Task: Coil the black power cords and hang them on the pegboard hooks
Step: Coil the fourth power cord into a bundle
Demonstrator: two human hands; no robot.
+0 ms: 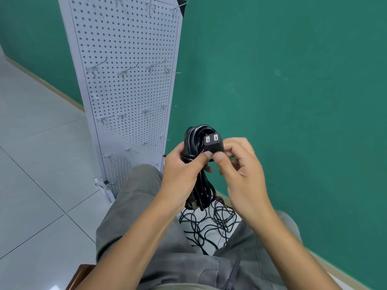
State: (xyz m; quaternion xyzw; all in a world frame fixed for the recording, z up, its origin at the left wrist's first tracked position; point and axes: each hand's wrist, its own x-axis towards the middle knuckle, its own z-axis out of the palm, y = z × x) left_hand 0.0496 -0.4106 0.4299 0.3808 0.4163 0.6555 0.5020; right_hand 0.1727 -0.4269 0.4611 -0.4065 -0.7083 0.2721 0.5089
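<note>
1. Head view shows my left hand (184,164) wrapped around the gathered loops of the black rubber power cord (193,141), held at chest height above my lap.
2. My right hand (236,164) pinches the cord just below its black two-slot connector end (212,141), thumb and forefinger closed on it.
3. I judge the bundle nearly finished; I should wind this last tail snugly around the loops and tuck the connector through.
4. Keep the left grip firm so loops do not spill.
5. More loose black cords (209,222) lie tangled on the floor between my knees.
6. Then carry it to a bare metal hook (125,72) on the white perforated pegboard (129,38) ahead-left.
</note>
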